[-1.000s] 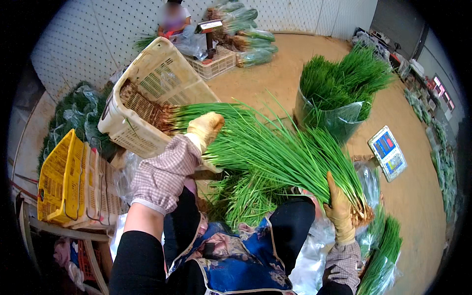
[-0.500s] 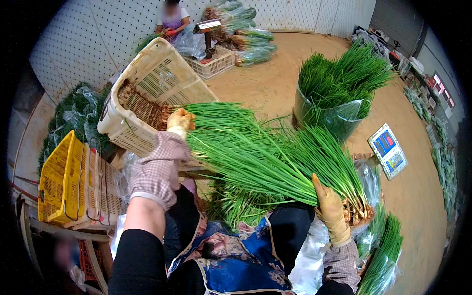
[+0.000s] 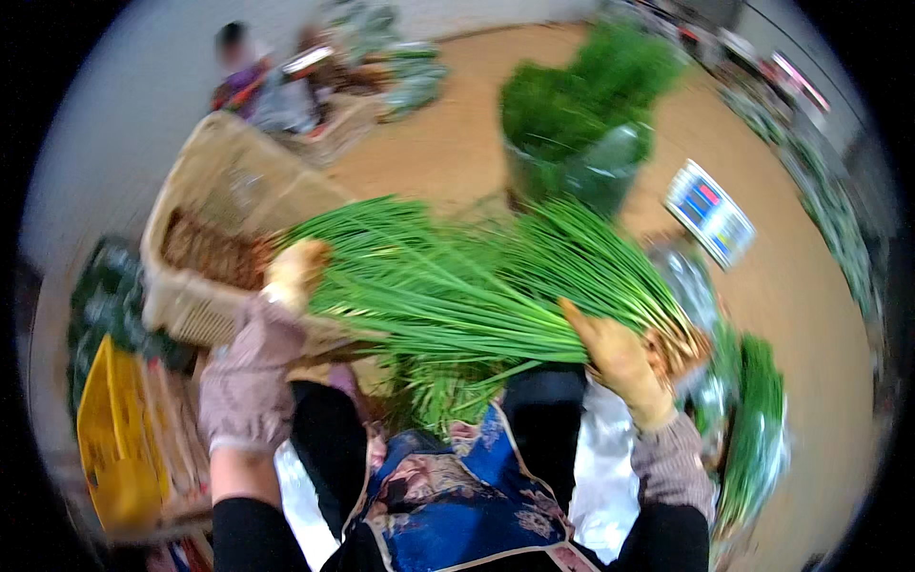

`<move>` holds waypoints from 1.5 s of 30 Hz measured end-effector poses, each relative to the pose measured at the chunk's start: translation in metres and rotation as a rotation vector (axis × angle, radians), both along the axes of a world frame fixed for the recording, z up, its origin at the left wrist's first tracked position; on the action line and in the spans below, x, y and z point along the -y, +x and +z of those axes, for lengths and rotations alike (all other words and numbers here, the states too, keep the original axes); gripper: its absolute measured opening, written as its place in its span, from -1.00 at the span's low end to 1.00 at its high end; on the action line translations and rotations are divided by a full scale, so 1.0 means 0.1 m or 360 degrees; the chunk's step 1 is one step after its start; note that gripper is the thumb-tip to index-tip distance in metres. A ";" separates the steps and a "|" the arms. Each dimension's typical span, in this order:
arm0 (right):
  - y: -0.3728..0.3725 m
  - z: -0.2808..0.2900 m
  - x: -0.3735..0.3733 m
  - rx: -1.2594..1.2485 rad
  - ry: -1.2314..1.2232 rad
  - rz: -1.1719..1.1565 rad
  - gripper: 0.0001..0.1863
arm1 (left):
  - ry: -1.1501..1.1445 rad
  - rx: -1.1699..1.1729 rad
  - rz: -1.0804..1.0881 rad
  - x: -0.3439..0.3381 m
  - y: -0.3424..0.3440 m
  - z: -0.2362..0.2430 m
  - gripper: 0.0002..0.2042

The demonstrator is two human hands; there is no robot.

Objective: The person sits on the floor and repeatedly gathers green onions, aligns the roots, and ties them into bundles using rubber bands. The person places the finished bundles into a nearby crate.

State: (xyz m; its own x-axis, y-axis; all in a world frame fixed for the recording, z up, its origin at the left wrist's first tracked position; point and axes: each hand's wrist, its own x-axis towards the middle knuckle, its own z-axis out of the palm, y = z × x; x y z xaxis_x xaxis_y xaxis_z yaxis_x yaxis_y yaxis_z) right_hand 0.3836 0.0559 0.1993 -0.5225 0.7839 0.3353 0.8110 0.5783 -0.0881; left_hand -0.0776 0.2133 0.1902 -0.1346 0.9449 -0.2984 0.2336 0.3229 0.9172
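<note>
Both my hands wear yellowish gloves with checked cuffs. My left hand [image 3: 297,272] is closed on spring onions beside the near side of a pale plastic crate [image 3: 229,305], which has a pile of brown roots [image 3: 205,250] in it. Long green spring onions [image 3: 448,286] stretch across my lap between the hands. My right hand [image 3: 621,367] is closed round the root end of a bunch, thumb on top, its other fingers mostly hidden. Pale stems and brown roots [image 3: 681,348] show just beyond that hand. More loose greens [image 3: 434,386] hang below, between my knees.
Ahead stands a tall clear bag of greens [image 3: 581,143]. A scale display [image 3: 710,212] lies to its right. Bagged spring onions [image 3: 753,429] lie at right, a yellow crate [image 3: 114,429] at left. Another person [image 3: 243,76] sits at the far left near piled bundles [image 3: 410,81].
The whole view has swung and blurred, so the tall bag and the far person sit further left. Both hands keep their hold on the spring onions, with little movement relative to them.
</note>
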 end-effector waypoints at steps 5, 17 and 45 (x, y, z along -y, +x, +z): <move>0.21 -0.14 -0.10 0.0013 0.0162 -0.0038 -0.20 | 0.0329 -0.0158 0.0018 -0.06 -0.47 -0.21 -0.70; 1.66 -0.26 -0.84 0.0143 -0.0639 -0.1228 -0.16 | 0.0058 -0.0343 -0.0270 0.12 -0.69 -1.02 -0.54; -1.49 0.44 -0.24 0.0743 0.0196 0.0374 -0.76 | 0.0127 -0.0939 -0.0807 1.17 -0.84 -2.76 -0.61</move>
